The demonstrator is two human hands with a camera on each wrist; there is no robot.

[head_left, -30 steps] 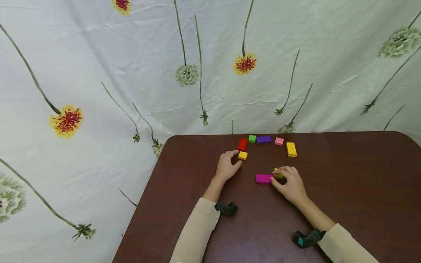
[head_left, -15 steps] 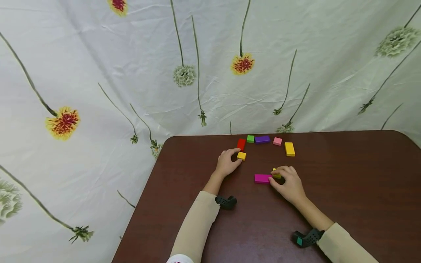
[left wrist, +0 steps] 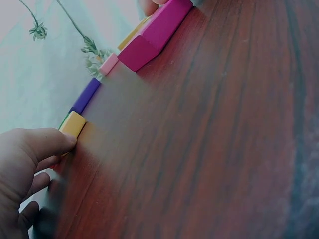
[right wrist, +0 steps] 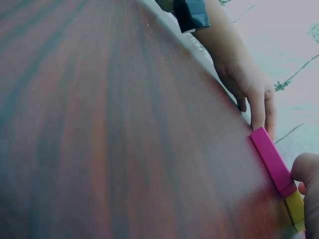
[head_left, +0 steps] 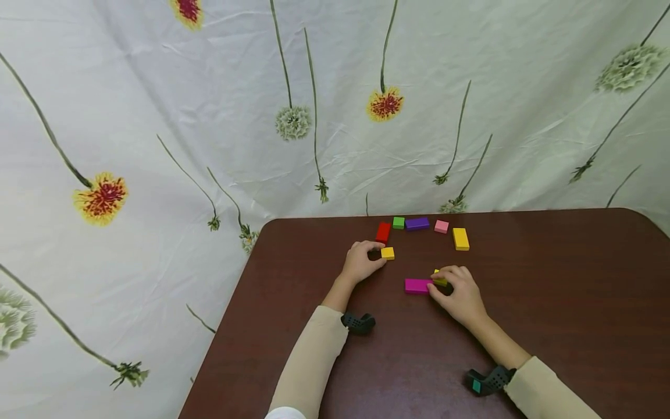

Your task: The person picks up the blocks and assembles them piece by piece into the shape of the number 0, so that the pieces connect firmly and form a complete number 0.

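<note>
Left hand: the hand (head_left: 361,262) is pinching a small orange-yellow rectangular block (head_left: 387,254) by its edges between thumb and forefinger, probably because so small a piece is leaving room for fingertips only.
Right hand: the hand (head_left: 463,295) is curling round a small lemon-yellow rectangular block (right wrist: 295,209), its thumb resting by the magenta block's end, seemingly steadying the joint.
Magenta block: a long magenta rectangular block (head_left: 417,286) is lying flat between the two hands, its right end meeting the lemon-yellow block.
Spacing: the hands are sitting apart, each occupied with its own piece.
Back row: a red oblong block (head_left: 383,233), a small green block (head_left: 398,223), a purple oblong block (head_left: 417,223), a small pink block (head_left: 441,226) and a yellow oblong block (head_left: 461,239) are forming a loose arc, perhaps keeping the nearer surface free.
Support: the dark reddish-brown wood-grained table (head_left: 398,361) is bearing everything.
Material: the blocks are looking matte, possibly wooden.
</note>
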